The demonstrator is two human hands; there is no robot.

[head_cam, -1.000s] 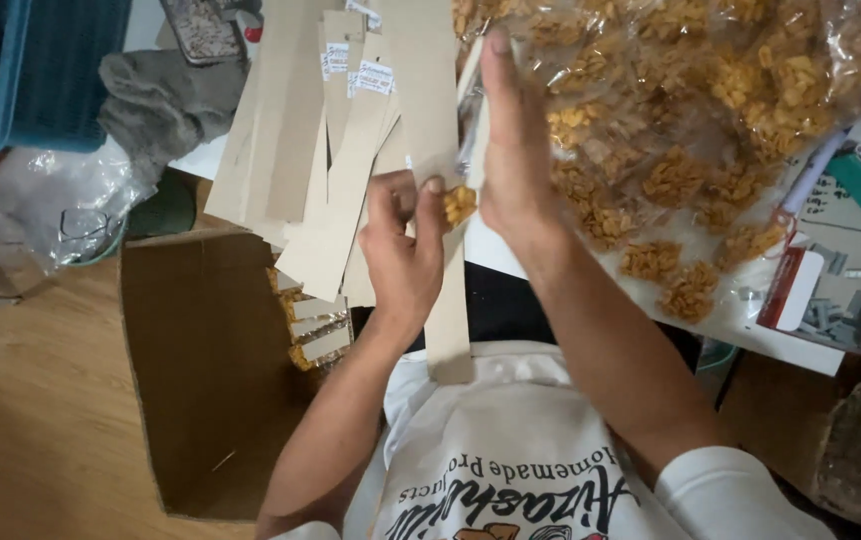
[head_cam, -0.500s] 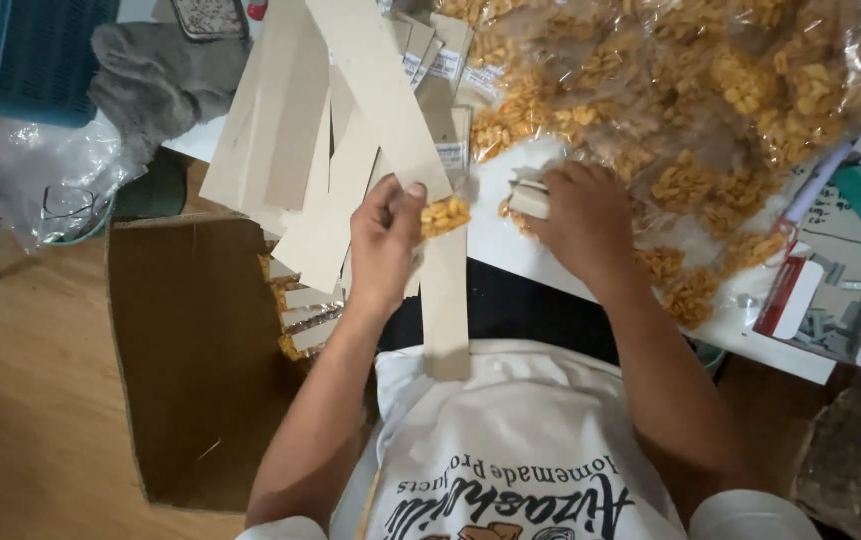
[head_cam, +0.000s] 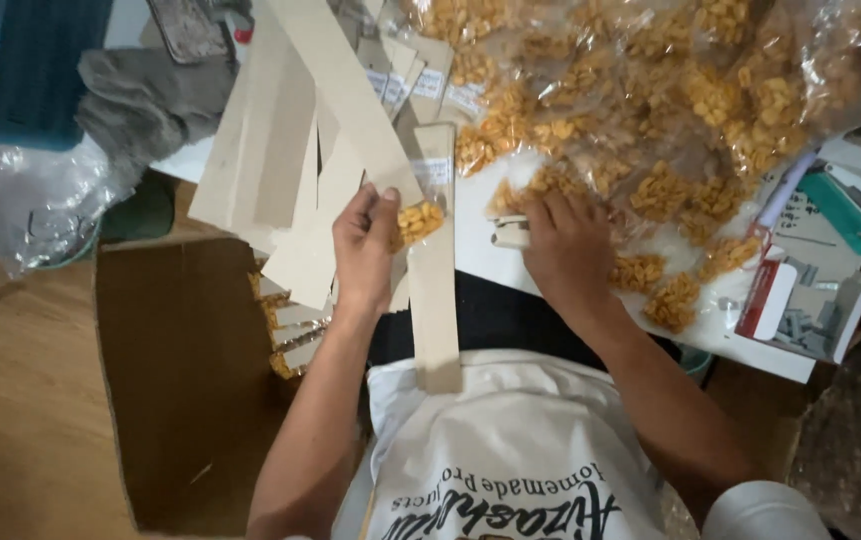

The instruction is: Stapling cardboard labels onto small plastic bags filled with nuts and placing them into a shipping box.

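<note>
Insp. A: Far left first. Blue crate [head_cam: 10, 70] at top corner, crumpled clear plastic [head_cam: 20, 215] below it, grey cloth [head_cam: 150, 95] beside. Brown cardboard box [head_cam: 185, 380] sat open on the wood floor, a few filled packs in its upper right corner.

Insp. B: And the hands?

A: Left hand [head_cam: 365, 250] was closed in a pinch on a small clear snack packet [head_cam: 417, 222], thumb & fingers pressed on its left edge. Packet was held just over a long cardboard strip [head_cam: 433, 270] running down toward the apron [head_cam: 510, 460]. More tan strips fanned out behind, upper left.

B: Right hand?

A: Right hand [head_cam: 565, 245] lay palm-down on the white table [head_cam: 750, 345], fingers curled over a small pale object [head_cam: 510, 232]; poss. a stapler, couldn't confirm. Grip itself hidden under the knuckles, so can't tell if clamped.

B: Further right?

A: Big clear bag of yellow snacks [head_cam: 670, 90], loose packs spilled near it, then a red-and-white box [head_cam: 772, 300] & a teal tool [head_cam: 845, 205] at the edge.

B: Rec. for the step?

A: Judgement only: keep packet's top seam flat & square against the strip, pinch close to the edge so contents aren't crushed, steady the strip w/ the body.
</note>
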